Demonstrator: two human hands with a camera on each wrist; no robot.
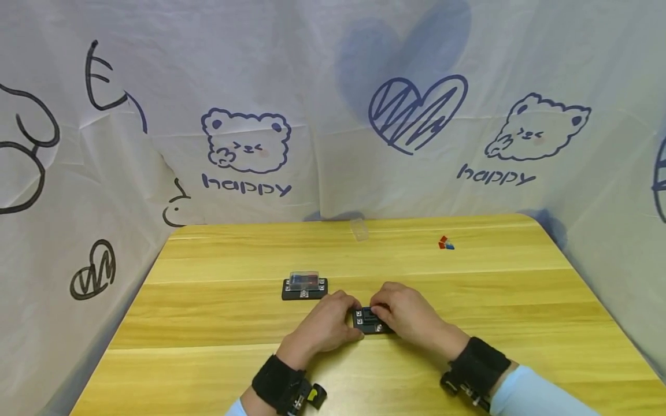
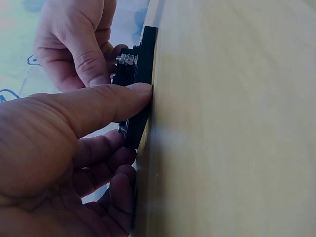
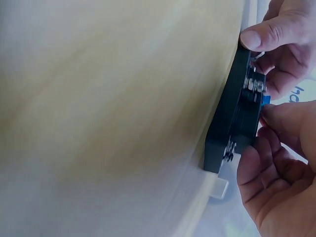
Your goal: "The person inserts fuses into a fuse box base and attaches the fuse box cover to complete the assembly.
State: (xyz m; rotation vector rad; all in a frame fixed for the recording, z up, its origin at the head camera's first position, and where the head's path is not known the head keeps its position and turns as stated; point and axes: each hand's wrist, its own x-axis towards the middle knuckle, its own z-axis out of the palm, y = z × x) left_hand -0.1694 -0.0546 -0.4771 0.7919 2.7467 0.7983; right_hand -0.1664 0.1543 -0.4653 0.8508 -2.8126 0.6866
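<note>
A black fuse block (image 1: 367,327) with metal screw terminals lies flat on the table between my two hands. My left hand (image 1: 329,325) grips its left end, thumb on the near edge and fingers behind. Over the block's right part, my right hand (image 1: 408,310) has thumb and fingers curled together at the top. In the right wrist view a small blue blade fuse (image 3: 266,100) shows at these fingertips, mostly hidden by them. The screw terminals (image 3: 255,85) stand out along the block's near side.
Left of the hands sits another fuse block (image 1: 304,294) with a clear cover (image 1: 304,281) over blue and red fuses. A loose clear cover (image 1: 359,229) lies at the table's back edge. Several small red and blue fuses (image 1: 445,243) lie at the back right.
</note>
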